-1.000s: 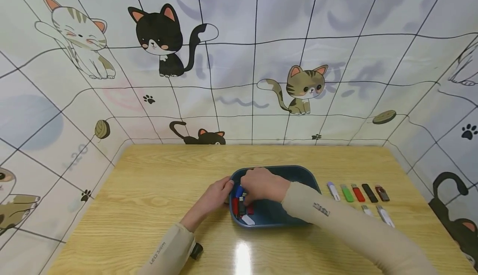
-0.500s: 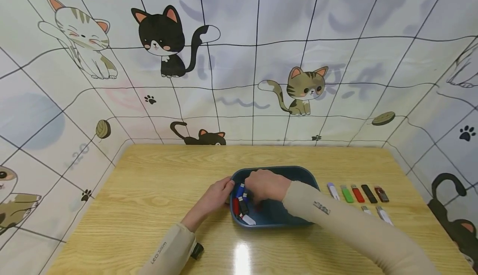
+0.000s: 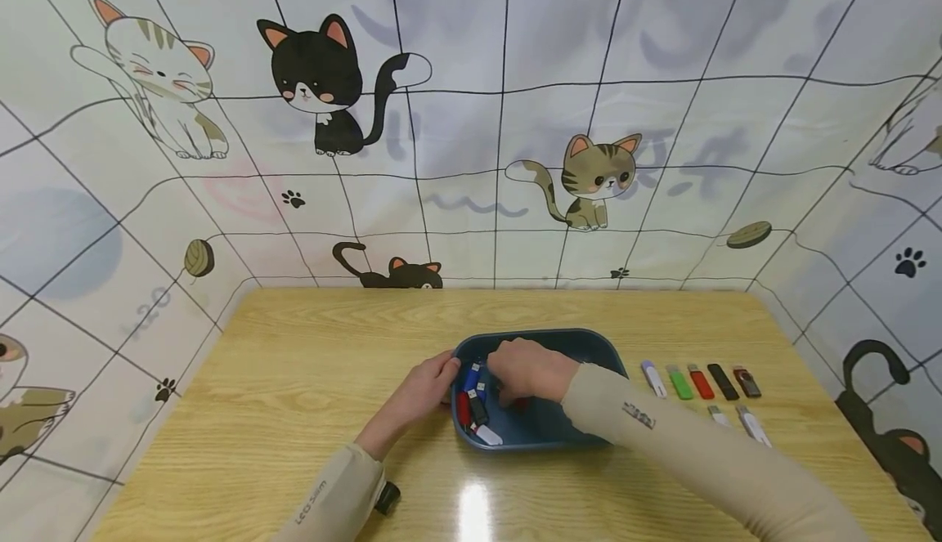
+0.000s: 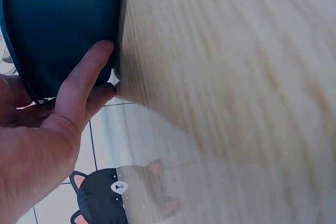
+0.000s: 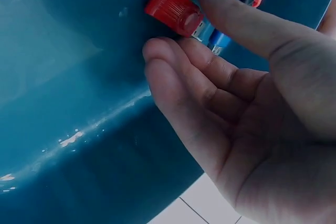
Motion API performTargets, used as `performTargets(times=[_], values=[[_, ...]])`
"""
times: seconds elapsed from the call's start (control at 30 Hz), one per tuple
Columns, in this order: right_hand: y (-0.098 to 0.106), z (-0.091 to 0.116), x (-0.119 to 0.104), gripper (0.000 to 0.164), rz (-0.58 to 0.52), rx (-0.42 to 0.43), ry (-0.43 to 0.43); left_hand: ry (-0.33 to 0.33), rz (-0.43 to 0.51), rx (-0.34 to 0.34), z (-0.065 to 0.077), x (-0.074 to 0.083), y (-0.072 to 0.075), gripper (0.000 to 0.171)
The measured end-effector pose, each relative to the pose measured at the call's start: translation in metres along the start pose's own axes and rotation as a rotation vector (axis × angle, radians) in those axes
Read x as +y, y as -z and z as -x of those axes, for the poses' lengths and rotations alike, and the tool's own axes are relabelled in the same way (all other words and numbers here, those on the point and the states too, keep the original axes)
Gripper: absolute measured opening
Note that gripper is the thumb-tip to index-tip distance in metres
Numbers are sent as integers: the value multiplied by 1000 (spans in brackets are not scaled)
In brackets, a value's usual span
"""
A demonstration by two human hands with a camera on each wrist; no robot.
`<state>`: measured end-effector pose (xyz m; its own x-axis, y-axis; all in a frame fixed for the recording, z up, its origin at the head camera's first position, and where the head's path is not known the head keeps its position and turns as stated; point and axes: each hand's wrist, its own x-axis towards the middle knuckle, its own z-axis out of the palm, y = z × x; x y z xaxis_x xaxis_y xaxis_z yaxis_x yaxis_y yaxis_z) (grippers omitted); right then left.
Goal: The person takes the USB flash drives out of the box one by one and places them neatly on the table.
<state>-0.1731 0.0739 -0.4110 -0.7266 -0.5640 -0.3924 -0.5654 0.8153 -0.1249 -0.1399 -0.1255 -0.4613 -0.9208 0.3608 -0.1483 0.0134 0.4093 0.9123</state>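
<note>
A dark blue plastic bin (image 3: 546, 444) stands on the table, with several USB flash drives inside at its left end. My left hand (image 3: 418, 391) holds the bin's left end; in the left wrist view straight fingers (image 4: 86, 77) lie along its outer wall. My right hand (image 3: 531, 369) reaches down into the bin. Near its fingertips lies a red USB flash drive (image 5: 172, 7), its metal plug towards the fingers; no firm pinch shows. Blue USB flash drives (image 3: 473, 377), a black one (image 3: 478, 408), a red one (image 3: 463, 409) and a white one (image 3: 489, 436) lie left of it.
Right of the bin, several USB flash drives lie in a row, among them a green one (image 3: 680, 383) and a black one (image 3: 724, 382). A white one (image 3: 754, 426) lies nearer the front, partly beside the right sleeve (image 3: 684, 444). A cat-patterned cloth (image 3: 456, 133) surrounds the table.
My right hand has shifted slightly right inside the bin, and the red flash drive by its fingers has moved right, away from the other drives. The left hand keeps its place on the bin.
</note>
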Motion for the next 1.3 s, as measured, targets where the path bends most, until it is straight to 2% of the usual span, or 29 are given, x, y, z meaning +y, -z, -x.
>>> performTargets(times=[0.6, 1.03, 1.3], values=[[-4, 5, 0, 4, -45, 45, 41, -9, -2, -12, 1, 2, 0, 39], [0, 11, 0, 6, -20, 115, 104, -37, -12, -3, 3, 4, -1, 39], [4, 17, -1, 11, -24, 149, 122, -31, 9, -7, 4, 5, -2, 41]])
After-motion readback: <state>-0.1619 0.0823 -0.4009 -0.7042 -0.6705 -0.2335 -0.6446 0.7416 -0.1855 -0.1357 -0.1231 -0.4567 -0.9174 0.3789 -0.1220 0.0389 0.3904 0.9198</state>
